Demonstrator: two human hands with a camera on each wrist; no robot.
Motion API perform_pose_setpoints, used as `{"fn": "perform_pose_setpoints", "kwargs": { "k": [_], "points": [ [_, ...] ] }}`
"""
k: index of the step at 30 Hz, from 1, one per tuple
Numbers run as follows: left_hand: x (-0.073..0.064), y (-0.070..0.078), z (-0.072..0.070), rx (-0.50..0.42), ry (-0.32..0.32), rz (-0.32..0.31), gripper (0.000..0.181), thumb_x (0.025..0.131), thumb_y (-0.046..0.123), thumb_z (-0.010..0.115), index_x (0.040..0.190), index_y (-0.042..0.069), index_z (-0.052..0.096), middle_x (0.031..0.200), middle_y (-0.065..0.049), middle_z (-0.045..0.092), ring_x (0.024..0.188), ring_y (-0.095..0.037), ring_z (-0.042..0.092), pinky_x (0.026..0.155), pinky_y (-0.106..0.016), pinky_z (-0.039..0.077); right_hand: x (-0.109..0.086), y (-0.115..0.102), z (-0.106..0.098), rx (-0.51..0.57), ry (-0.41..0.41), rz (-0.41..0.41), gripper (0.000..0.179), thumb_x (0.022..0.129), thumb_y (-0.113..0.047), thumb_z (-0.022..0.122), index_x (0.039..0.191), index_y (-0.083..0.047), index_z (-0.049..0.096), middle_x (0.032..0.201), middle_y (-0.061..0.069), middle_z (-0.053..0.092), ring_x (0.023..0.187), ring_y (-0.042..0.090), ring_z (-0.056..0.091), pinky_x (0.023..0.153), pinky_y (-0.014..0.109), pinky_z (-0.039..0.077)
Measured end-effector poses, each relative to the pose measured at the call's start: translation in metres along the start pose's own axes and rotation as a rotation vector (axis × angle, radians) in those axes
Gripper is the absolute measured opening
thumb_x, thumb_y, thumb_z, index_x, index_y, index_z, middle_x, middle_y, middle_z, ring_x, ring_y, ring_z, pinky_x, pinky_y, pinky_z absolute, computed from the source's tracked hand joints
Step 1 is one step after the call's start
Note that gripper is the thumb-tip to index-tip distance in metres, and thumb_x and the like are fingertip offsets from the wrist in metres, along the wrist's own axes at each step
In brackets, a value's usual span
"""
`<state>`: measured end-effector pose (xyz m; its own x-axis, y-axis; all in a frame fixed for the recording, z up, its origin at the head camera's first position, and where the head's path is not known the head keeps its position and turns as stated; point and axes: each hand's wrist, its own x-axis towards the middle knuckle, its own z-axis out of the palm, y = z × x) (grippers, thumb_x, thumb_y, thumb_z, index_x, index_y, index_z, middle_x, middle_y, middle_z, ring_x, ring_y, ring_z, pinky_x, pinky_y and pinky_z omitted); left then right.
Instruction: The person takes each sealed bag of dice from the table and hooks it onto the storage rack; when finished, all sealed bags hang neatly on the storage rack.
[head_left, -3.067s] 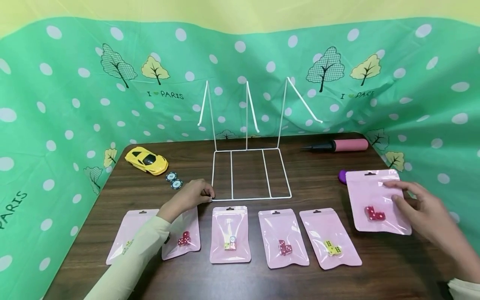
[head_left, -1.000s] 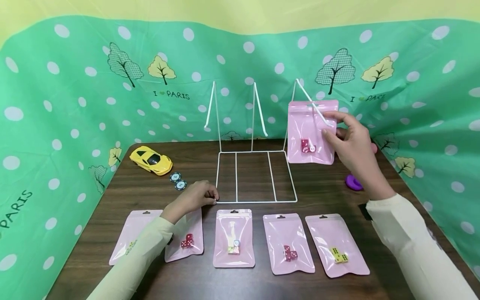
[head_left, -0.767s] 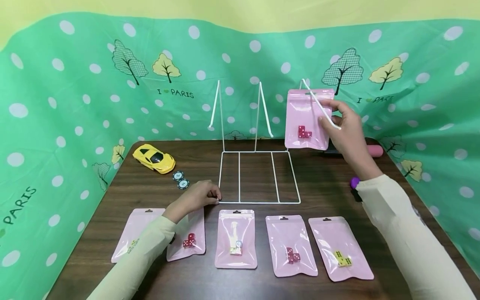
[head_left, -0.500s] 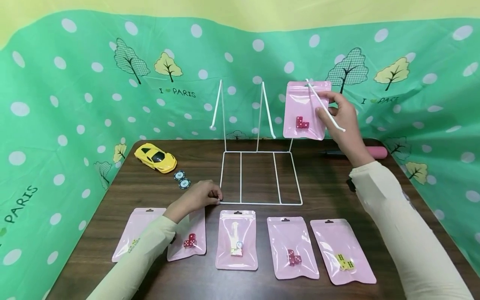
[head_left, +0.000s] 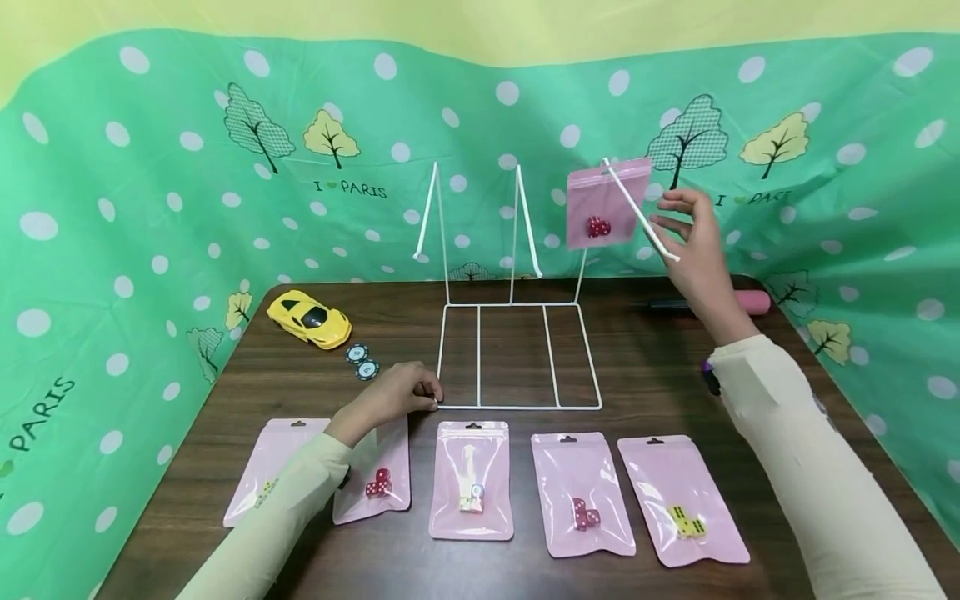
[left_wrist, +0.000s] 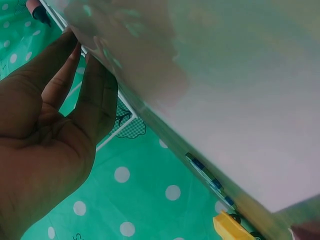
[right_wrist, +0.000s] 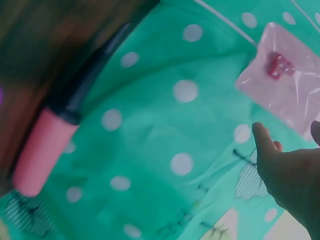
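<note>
A pink zip bag with red dice [head_left: 583,196] hangs by its top hole near the back of the white wire rack's right-hand arm [head_left: 637,212]. Just right of it is my right hand [head_left: 697,250], fingers apart and off the bag; the right wrist view shows a gap between hand [right_wrist: 290,172] and bag [right_wrist: 300,95]. My left hand [head_left: 393,393] pinches the front left corner of the rack's base [head_left: 517,407]. The rack's middle arm [head_left: 528,221] and left arm [head_left: 425,212] carry nothing.
Several pink bags with dice, one of them the middle bag [head_left: 471,458], lie in a row along the front; my left sleeve partly covers two. A yellow toy car [head_left: 309,320] and two poker chips [head_left: 362,362] lie left. A pink-handled pump [head_left: 752,302] lies back right.
My right hand has carried the bag from the table's right side up to the right arm, slid it back along it and let go. The left hand has stayed at the rack's corner.
</note>
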<state>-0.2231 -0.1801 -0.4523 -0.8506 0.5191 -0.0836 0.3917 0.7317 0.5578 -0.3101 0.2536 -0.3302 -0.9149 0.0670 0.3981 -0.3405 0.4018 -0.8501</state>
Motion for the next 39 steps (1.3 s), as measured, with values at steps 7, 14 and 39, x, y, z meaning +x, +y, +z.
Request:
{"fn": "perform_pose_setpoints", "kwargs": {
  "k": [7, 14, 39],
  "points": [
    [-0.002, 0.001, -0.001, -0.004, 0.008, -0.004, 0.008, 0.095, 0.003, 0.082, 0.093, 0.010, 0.079, 0.088, 0.003, 0.068, 0.082, -0.009, 0.057, 0.075, -0.031, 0.052, -0.040, 0.022, -0.049, -0.132, 0.011, 0.050, 0.046, 0.111, -0.024, 0.063, 0.154, -0.014, 0.051, 0.149, -0.003, 0.050, 0.133, 0.015, 0.060, 0.092, 0.013, 0.049],
    [-0.001, 0.001, -0.001, 0.003, 0.015, 0.002, 0.008, 0.095, 0.003, 0.083, 0.093, 0.010, 0.079, 0.089, 0.003, 0.069, 0.082, -0.010, 0.060, 0.075, -0.032, 0.054, -0.096, 0.032, -0.109, -0.154, 0.068, 0.100, 0.032, 0.109, -0.015, 0.065, 0.136, -0.032, 0.060, 0.128, -0.024, 0.054, 0.103, -0.013, 0.059, 0.076, 0.006, 0.050],
    [0.000, -0.002, -0.001, -0.008, -0.006, -0.003, 0.007, 0.095, 0.004, 0.082, 0.093, 0.010, 0.079, 0.090, 0.001, 0.070, 0.084, -0.011, 0.062, 0.077, -0.033, 0.055, -0.258, 0.067, -0.122, -0.233, -0.352, 0.244, 0.060, 0.099, 0.008, 0.073, 0.140, -0.034, 0.058, 0.117, -0.035, 0.056, 0.092, -0.008, 0.066, 0.065, 0.030, 0.061]
  ]
}}
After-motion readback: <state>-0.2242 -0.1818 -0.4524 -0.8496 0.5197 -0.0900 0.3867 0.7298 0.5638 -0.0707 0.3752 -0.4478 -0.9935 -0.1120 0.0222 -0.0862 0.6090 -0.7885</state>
